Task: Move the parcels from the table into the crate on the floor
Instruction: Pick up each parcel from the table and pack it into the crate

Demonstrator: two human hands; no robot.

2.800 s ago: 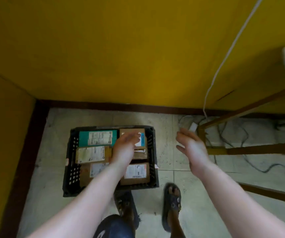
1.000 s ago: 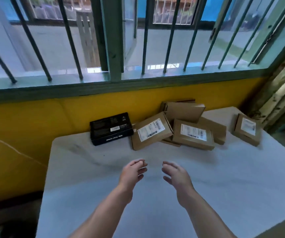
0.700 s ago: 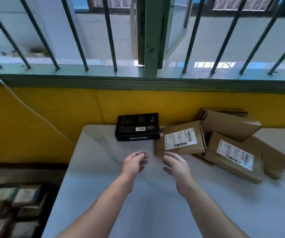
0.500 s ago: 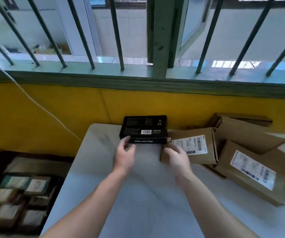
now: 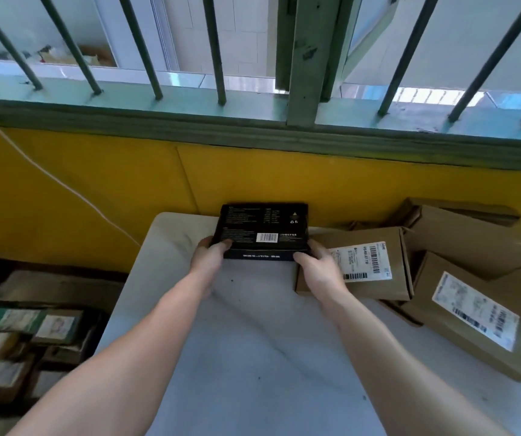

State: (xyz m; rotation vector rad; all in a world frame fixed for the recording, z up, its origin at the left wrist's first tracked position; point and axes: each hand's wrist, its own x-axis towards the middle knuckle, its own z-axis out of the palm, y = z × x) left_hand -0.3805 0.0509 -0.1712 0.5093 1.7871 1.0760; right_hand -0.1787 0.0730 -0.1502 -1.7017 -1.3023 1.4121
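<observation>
Resting between both hands: black box (image 5: 264, 229)

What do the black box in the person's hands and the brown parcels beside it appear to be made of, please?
The black box looks like printed paperboard with a smooth, slightly matte finish: crisp edges, fine white print and a barcode sticker. The brown parcels look like plain kraft cardboard, uncoated: dull brown faces, folded flaps and stuck-on white paper labels. Whether that cardboard is corrugated cannot be told from here.

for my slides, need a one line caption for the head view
Both hands, left hand and right hand, grip a black box at the table edge beside cardboard parcels.
</observation>
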